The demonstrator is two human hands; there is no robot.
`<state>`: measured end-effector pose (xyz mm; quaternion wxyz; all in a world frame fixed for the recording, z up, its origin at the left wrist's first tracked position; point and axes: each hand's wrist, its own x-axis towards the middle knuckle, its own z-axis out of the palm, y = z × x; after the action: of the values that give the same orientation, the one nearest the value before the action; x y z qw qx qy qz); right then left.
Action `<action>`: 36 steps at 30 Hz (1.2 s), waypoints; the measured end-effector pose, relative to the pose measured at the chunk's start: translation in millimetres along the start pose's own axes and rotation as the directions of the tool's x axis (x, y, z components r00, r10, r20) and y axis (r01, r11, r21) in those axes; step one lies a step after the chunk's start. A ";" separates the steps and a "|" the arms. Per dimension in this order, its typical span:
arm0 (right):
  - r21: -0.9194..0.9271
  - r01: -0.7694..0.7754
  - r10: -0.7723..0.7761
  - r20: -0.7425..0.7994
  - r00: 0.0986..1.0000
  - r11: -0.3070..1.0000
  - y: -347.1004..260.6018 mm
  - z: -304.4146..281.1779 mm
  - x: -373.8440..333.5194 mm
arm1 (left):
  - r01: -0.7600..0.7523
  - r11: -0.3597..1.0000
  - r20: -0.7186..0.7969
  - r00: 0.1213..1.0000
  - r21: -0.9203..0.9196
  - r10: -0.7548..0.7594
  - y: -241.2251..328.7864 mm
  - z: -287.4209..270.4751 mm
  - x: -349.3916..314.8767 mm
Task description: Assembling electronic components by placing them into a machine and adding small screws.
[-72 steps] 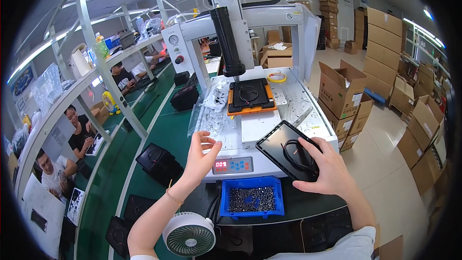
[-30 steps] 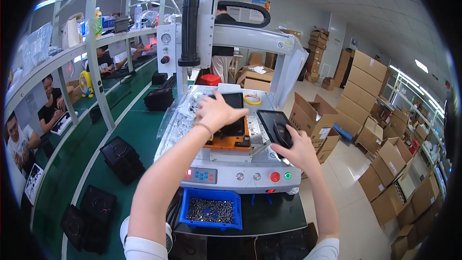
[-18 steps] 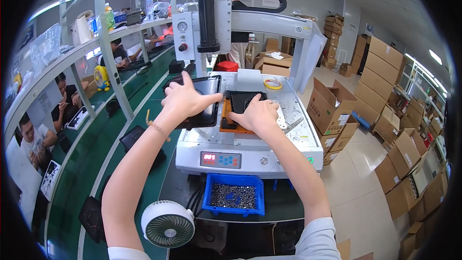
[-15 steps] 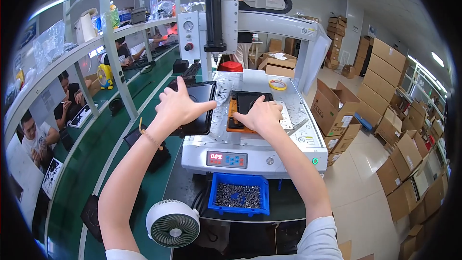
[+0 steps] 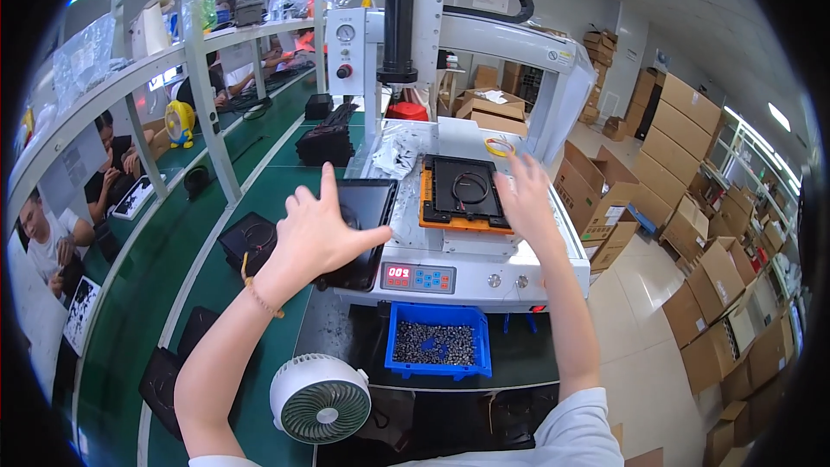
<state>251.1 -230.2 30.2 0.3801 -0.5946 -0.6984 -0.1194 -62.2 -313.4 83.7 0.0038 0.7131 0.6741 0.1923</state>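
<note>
My left hand [image 5: 322, 240] grips a black tablet-like panel [image 5: 367, 196] with a glossy face, its thumb and index finger spread wide across it. The panel is at the left front edge of the white benchtop machine [image 5: 406, 134]; the grip underneath is hidden. On the machine's bed, an orange fixture [image 5: 426, 212] holds a flat black housing [image 5: 450, 175], with a coiled black cable [image 5: 471, 188] on top. My right hand [image 5: 529, 199] hovers at the fixture's right side, fingers apart and slightly blurred, holding nothing I can see.
A black vertical tool head [image 5: 399, 26] hangs over the bed. In front are a blue bin [image 5: 438, 370] of small metal parts and a white fan [image 5: 320, 398]. Black housings [image 5: 246, 238] lie on the green bench at left. Several people sit beyond the rack; cartons [image 5: 596, 182] stand at right.
My right hand has come off the black housing and moved right, uncovering the coiled cable. My left hand and the tablet-like panel have moved toward me. The view has shifted slightly.
</note>
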 end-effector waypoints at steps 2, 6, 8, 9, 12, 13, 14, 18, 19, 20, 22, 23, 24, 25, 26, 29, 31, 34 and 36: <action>0.043 0.136 -0.126 -0.179 0.976 0.990 13.0 -20.9 -39.8 | 0.018 1.000 0.044 0.999 -0.025 -0.017 -11.8 2.8 -7.6; -0.103 0.192 -0.215 -0.324 0.921 0.976 68.4 -41.2 -129.0 | -0.013 0.999 0.098 0.995 -0.038 0.017 -13.6 5.2 -15.6; -0.176 0.223 -0.268 -0.298 0.916 0.959 87.4 -41.3 -158.9 | -0.038 0.998 0.113 0.993 -0.058 0.044 -7.3 7.8 -17.7; -0.146 0.212 -0.247 -0.295 0.923 0.966 92.6 -39.6 -167.7 | -0.057 0.997 0.128 0.990 -0.058 0.064 -3.4 12.3 -16.6; -0.094 0.165 -0.185 -0.275 0.943 0.982 95.6 -36.9 -180.4 | -0.081 0.994 0.163 0.982 -0.077 0.093 4.6 23.3 -13.5; -0.071 0.159 -0.172 -0.286 0.942 0.985 93.8 -37.0 -181.8 | -0.090 0.993 0.166 0.981 -0.078 0.102 6.8 26.4 -12.7; -0.042 0.158 -0.163 -0.299 0.940 0.987 92.3 -36.9 -182.3 | -0.094 0.992 0.175 0.979 -0.085 0.107 7.2 27.9 -14.0; -0.066 0.204 -0.214 -0.258 0.942 0.977 92.5 -34.8 -189.2 | -0.096 0.993 0.202 0.973 -0.073 0.109 12.1 31.0 -15.7; -0.058 0.200 -0.208 -0.256 0.944 0.978 93.1 -35.3 -188.2 | -0.095 0.993 0.215 0.971 -0.065 0.107 14.7 32.1 -13.6; -0.096 0.204 -0.221 -0.242 0.945 0.974 89.2 -38.4 -188.4 | -0.093 0.993 0.215 0.971 -0.066 0.105 12.9 31.7 -15.3; -0.132 0.207 -0.233 -0.225 0.946 0.969 80.9 -46.0 -187.0 | -0.083 0.995 0.225 0.970 -0.063 0.096 10.2 31.2 -17.3; -0.113 0.194 -0.217 -0.243 0.946 0.974 76.1 -50.6 -184.8 | -0.081 0.995 0.228 0.969 -0.062 0.093 9.5 31.0 -19.1; -0.094 0.181 -0.200 -0.260 0.945 0.979 72.9 -52.1 -184.8 | -0.099 0.992 0.217 0.970 -0.079 0.114 9.3 30.9 -21.0; 0.009 0.135 -0.126 -0.314 0.941 0.991 71.9 -49.1 -187.5 | -0.117 0.989 0.206 0.969 -0.094 0.134 9.5 30.7 -23.6; 0.071 0.111 -0.079 -0.351 0.933 0.991 65.2 -47.1 -186.1 | -0.141 0.984 0.211 0.964 -0.106 0.161 11.9 29.5 -26.7; 0.454 0.076 0.053 -0.265 0.963 0.888 31.4 -48.4 -176.1 | -0.232 0.962 0.239 0.935 -0.142 0.261 26.0 25.2 -41.4; 0.880 -0.168 0.176 0.099 0.979 0.443 -8.2 -53.0 -170.8 | -0.259 0.939 0.275 0.908 -0.226 0.316 38.9 19.5 -54.3; 0.783 -0.618 0.001 0.620 0.785 -0.064 -42.1 -62.0 -162.4 | -0.403 0.882 0.209 0.867 -0.243 0.453 47.1 16.8 -73.8; 0.642 -0.708 -0.187 0.688 0.702 -0.295 -50.2 -56.3 -162.8 | -0.429 0.871 0.225 0.848 -0.239 0.480 49.6 12.4 -82.8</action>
<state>227.4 -398.8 -26.6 0.4766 -0.2277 -0.4133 0.7417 -12.5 -394.5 63.0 0.1165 0.8692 0.4580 0.1459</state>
